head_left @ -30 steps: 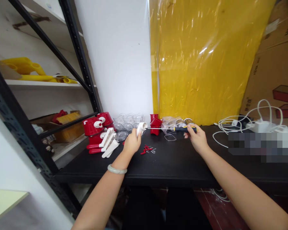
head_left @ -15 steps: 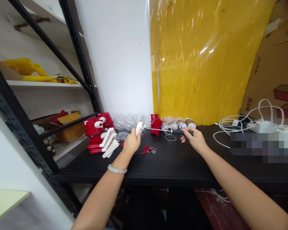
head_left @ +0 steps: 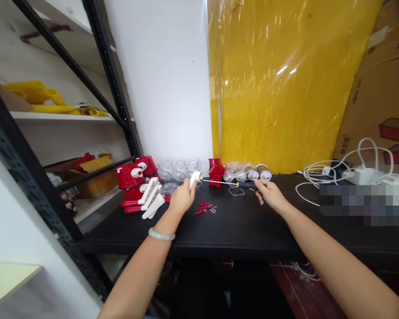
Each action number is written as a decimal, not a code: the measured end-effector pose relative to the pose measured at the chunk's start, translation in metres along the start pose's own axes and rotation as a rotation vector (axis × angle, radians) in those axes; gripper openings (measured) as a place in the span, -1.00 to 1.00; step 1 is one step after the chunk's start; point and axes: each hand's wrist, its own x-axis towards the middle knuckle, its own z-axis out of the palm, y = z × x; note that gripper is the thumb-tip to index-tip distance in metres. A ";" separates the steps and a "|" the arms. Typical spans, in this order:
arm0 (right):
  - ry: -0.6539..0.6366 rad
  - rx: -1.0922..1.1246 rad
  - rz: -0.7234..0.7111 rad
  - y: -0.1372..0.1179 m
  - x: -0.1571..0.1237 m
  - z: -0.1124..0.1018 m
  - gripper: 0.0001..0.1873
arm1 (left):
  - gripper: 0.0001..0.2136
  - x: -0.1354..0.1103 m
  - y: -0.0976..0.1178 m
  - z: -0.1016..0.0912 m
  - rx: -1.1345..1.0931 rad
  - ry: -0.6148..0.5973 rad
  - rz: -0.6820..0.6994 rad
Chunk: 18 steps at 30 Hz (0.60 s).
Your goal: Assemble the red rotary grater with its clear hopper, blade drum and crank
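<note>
My left hand (head_left: 182, 197) is closed on a white plastic part (head_left: 196, 178) with a round end, held above the table. In my right hand (head_left: 268, 193) is a screwdriver (head_left: 246, 185) with a black and yellow handle, gripped by the end of that handle. The long thin shaft points left and its tip meets the round end of the white part; whether it sits in a screw is too small to tell. Below lie small red pieces (head_left: 204, 206) and small metal pieces (head_left: 213, 209) on the black table (head_left: 239, 230).
Red housings (head_left: 130, 175) and white handle-like parts (head_left: 149, 195) are piled at the left. Behind my hands stand clear plastic cups (head_left: 173, 170), red hoppers (head_left: 216, 172) and white-ended cylinders (head_left: 263, 173). White cables (head_left: 314, 177) tangle at the right; a black shelf frame (head_left: 115, 84) rises left.
My right hand has shifted slightly right and down, its fingers now further along the screwdriver's handle end. The white part has tilted a little and the screwdriver slopes down more to the right.
</note>
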 end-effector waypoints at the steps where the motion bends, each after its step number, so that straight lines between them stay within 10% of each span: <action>1: 0.017 -0.031 0.009 0.001 0.000 0.000 -0.49 | -0.68 0.000 0.000 0.000 0.013 0.000 0.004; 12: 0.113 0.182 0.246 0.012 0.007 0.010 -0.48 | -0.63 -0.003 0.012 -0.007 0.070 0.017 -0.036; 18: 0.316 0.237 0.243 0.001 0.010 -0.036 -0.62 | -0.64 0.000 0.000 -0.018 0.104 -0.078 -0.103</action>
